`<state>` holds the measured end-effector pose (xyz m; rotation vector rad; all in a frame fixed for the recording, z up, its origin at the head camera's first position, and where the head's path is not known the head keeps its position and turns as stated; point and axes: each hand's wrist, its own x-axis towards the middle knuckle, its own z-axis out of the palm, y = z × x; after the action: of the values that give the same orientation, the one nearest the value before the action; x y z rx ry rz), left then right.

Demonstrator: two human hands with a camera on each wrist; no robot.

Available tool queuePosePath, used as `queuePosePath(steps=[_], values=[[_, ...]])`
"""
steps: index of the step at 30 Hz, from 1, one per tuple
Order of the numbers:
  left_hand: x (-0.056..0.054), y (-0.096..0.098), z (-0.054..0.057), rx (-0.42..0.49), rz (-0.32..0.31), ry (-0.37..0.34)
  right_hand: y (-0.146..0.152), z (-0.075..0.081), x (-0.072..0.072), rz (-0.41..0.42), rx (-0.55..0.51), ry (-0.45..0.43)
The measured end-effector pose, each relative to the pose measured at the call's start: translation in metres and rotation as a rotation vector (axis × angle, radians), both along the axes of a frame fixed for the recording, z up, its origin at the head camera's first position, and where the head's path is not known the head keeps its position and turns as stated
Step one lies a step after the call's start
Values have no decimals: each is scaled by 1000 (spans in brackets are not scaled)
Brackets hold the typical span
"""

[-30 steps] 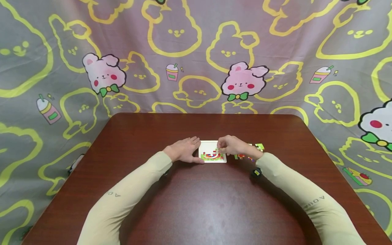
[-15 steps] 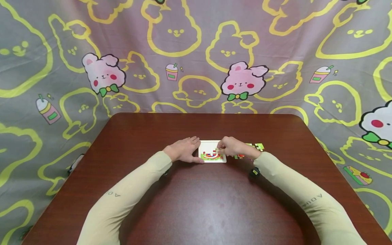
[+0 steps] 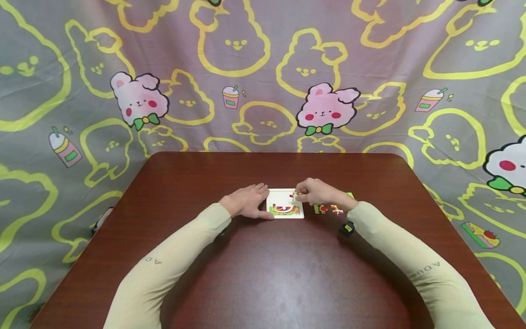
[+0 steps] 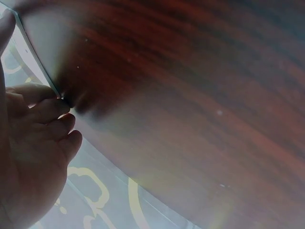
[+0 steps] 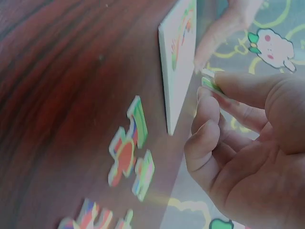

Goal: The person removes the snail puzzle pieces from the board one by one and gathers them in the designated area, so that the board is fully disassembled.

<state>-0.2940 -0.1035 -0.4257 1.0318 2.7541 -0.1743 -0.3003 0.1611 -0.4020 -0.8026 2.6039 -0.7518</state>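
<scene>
A white-framed jigsaw puzzle tray [image 3: 280, 197] lies on the table, with a red, blue and green picture partly assembled along its near side. My left hand [image 3: 248, 201] rests along the tray's left edge, thumb at the near corner and fingers extended; in the left wrist view the fingers [image 4: 52, 109] touch the rim. Over the tray's right side, my right hand [image 3: 315, 192] pinches a small puzzle piece between thumb and fingers. The right wrist view shows that piece [image 5: 210, 86] edge-on with green on it, held above the tray; its full picture is hidden.
Several loose puzzle pieces [image 3: 322, 209] lie right of the tray, some hidden under the right forearm. They appear nearer in the right wrist view, where a red and green piece [image 5: 125, 157] lies among them. A cartoon-print curtain [image 3: 263, 82] hangs behind the brown table [image 3: 263, 274].
My right hand, still pinching the piece, has moved slightly right and away from me over the tray. More of the assembled picture and loose pieces now shows. The left hand has stayed put.
</scene>
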Motion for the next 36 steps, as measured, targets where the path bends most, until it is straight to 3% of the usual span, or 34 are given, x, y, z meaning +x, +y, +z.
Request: queuePosePath(steps=[15, 23, 36], values=[[-1, 0, 0, 0, 6, 2, 35, 8, 3, -153, -113, -112], [0, 1, 0, -6, 19, -12, 51, 4, 7, -138, -122, -75], [2, 0, 0, 4, 8, -1, 72, -1, 14, -187, -202, -107]])
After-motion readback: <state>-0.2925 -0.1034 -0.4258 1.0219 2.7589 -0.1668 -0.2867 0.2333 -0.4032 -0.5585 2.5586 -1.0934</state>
